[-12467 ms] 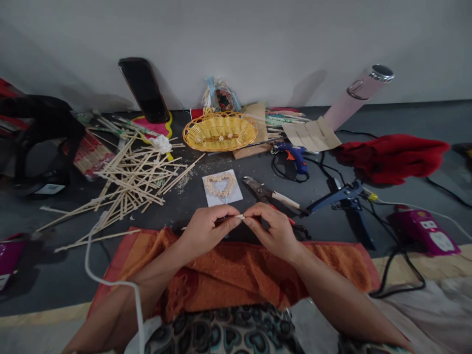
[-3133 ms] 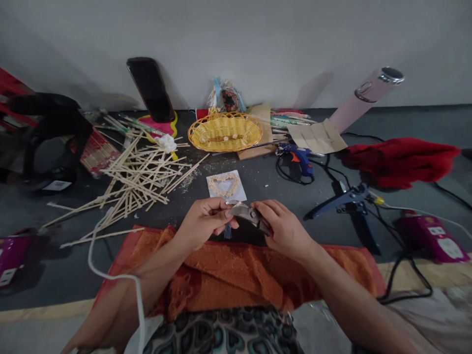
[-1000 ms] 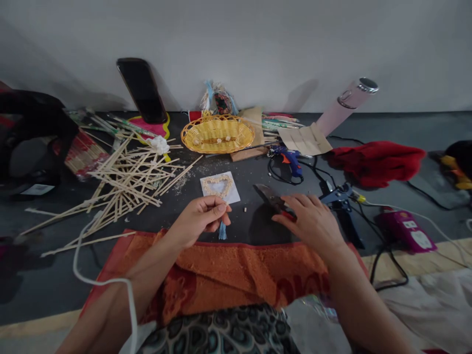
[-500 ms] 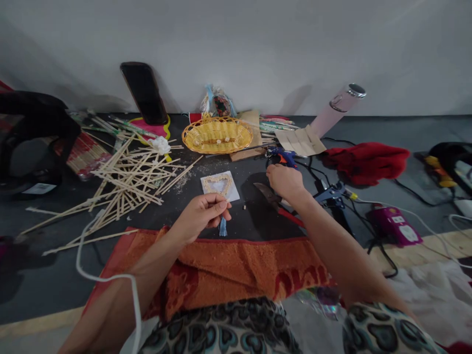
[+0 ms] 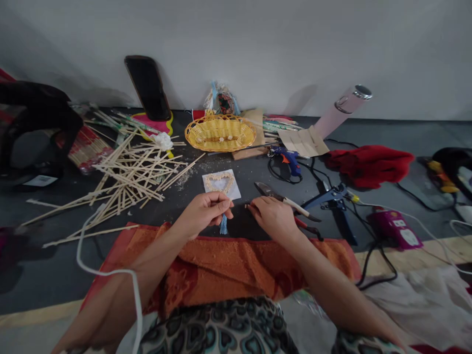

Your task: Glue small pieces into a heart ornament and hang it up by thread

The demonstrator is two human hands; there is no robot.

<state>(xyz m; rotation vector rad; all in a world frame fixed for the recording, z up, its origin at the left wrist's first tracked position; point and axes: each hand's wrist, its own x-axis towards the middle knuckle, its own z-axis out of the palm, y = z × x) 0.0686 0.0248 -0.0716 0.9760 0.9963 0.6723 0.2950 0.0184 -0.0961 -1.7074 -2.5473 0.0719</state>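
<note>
My left hand (image 5: 204, 211) is closed in a pinch at the lower tip of a pale heart-shaped ornament (image 5: 229, 180). A blue tassel (image 5: 223, 225) hangs below those fingers. Behind the heart is a white square card (image 5: 236, 192). On the dark tabletop, my right hand (image 5: 275, 216) has its fingertips closed on a small pale wooden piece (image 5: 247, 206). Pruning shears (image 5: 266, 189) with red handles lie just beyond the right hand, partly covered by it and by another tool's pale handle (image 5: 297, 206). Farther back rests a blue glue gun (image 5: 292, 160).
Loose wooden sticks (image 5: 129, 172) are heaped at the left. A yellow woven basket (image 5: 221, 140) and a leaning phone (image 5: 147, 88) are at the back. To the right are a pink flask (image 5: 337, 113), red cloth (image 5: 372, 164), blue-handled cutter (image 5: 326, 196) and purple power box (image 5: 396, 228). An orange towel (image 5: 236, 265) lies in front.
My right hand has let go of the glue gun and come back toward me, down to the small wooden piece. The left hand keeps its pinch in nearly the same place.
</note>
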